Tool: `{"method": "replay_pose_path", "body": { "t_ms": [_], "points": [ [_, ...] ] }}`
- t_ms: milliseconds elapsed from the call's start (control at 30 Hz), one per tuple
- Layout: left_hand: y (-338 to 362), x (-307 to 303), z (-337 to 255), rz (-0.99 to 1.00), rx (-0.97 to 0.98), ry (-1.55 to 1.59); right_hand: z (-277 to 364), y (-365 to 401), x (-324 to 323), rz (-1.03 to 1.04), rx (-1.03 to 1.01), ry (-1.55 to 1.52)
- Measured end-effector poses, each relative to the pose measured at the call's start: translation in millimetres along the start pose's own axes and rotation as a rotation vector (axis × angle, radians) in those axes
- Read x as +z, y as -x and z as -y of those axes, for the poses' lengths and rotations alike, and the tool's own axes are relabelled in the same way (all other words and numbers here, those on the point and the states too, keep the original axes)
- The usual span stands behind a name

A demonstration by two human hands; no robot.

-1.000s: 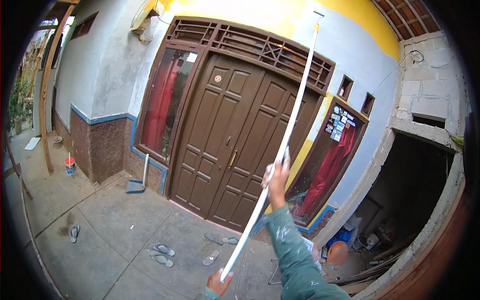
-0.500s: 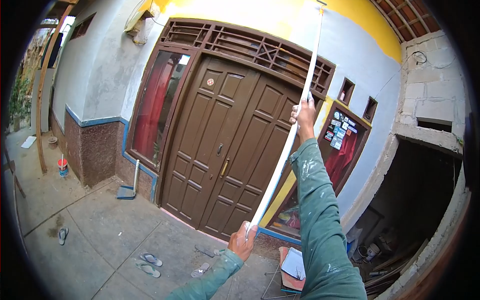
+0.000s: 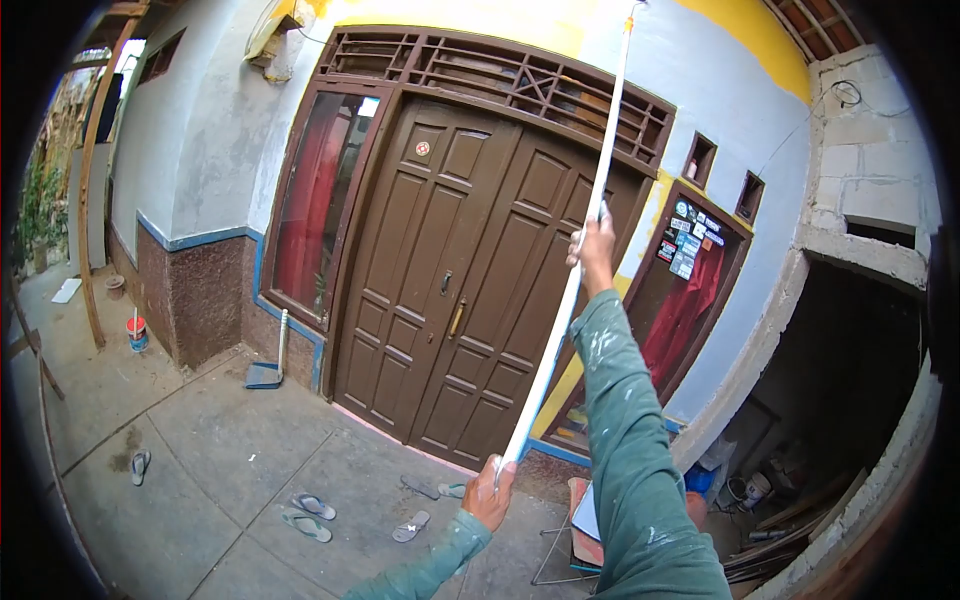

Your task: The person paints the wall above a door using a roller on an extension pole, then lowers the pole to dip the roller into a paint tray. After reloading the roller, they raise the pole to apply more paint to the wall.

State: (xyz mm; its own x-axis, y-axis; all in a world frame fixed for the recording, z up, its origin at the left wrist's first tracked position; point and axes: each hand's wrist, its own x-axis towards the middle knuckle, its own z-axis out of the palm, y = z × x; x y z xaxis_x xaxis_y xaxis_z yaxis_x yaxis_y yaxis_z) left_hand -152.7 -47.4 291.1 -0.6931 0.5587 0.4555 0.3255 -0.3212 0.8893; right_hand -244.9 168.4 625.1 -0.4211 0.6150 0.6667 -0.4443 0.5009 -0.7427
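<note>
Part-yellow housefront wall (image 3: 745,115) surrounds brown double doors (image 3: 490,280); a white pole (image 3: 548,365) crosses them toward 1 o'clock. Right hand (image 3: 595,243) at 2 o'clock and left hand (image 3: 488,495) at 6 wrap around it, both higher than 1 second earlier, likely extending its upward reach.

A long, slim, straight white pole (image 3: 547,370) slants upward and to the right across the front of the brown double door (image 3: 430,300), its lower end hidden in the left of the two hands (image 3: 488,497) and its middle gripped by the right. The shaft is pale and smooth-looking, with a bluish tint along its lower right edge. An orange-yellow collar (image 3: 628,25) caps the far end, above the door's grille (image 3: 545,95), where a small dark fitting (image 3: 641,4) meets the view's top edge.
</note>
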Motion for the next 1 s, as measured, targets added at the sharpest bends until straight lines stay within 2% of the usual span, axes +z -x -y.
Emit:
{"method": "replay_pose_path", "body": {
  "t_ms": [67,200,267,467,500,533,567,600,667,767,1000],
  "points": [
    [22.9,-0.9,21.6,0.005,-0.076,-0.039,-19.5,26.2,-3.1,0.003,0.026,-0.006],
    [78.1,-12.4,45.3,-0.046,-0.077,-0.073,-46.9,85.7,-2.8,0.020,0.074,-0.041],
    [108.5,-18.2,61.0,-0.004,-0.215,-0.142,-53.9,121.0,-0.9,-0.017,0.126,-0.016],
    [197.9,-40.5,96.3,0.006,-0.328,-0.159,-80.4,217.8,-3.7,-0.023,0.185,-0.021],
    [221.5,-39.1,127.6,0.009,-0.329,-0.159,-85.3,234.4,-4.3,-0.019,0.200,-0.025],
    [248.4,-32.4,176.6,-0.028,-0.184,-0.339,-89.4,251.4,-4.2,-0.025,0.231,-0.037],
    [264.3,-30.7,201.7,-0.065,-0.037,-0.517,-93.5,267.7,-4.0,-0.030,0.263,-0.051],
    [273.3,-37.6,191.5,-0.066,-0.040,-0.520,-99.5,282.4,-4.9,-0.024,0.287,-0.054],
    [296.1,-53.6,167.3,-0.070,-0.232,-0.203,-102.8,310.5,-3.4,-0.020,0.328,-0.065],
    [328.9,-67.3,175.2,-0.013,-0.334,-0.276,-96.3,344.2,1.2,-0.023,0.349,-0.099],
    [372.9,-64.6,193.4,-0.048,-0.267,-0.444,-31.7,401.4,-6.8,-0.006,0.232,-0.140]
  ]
}}
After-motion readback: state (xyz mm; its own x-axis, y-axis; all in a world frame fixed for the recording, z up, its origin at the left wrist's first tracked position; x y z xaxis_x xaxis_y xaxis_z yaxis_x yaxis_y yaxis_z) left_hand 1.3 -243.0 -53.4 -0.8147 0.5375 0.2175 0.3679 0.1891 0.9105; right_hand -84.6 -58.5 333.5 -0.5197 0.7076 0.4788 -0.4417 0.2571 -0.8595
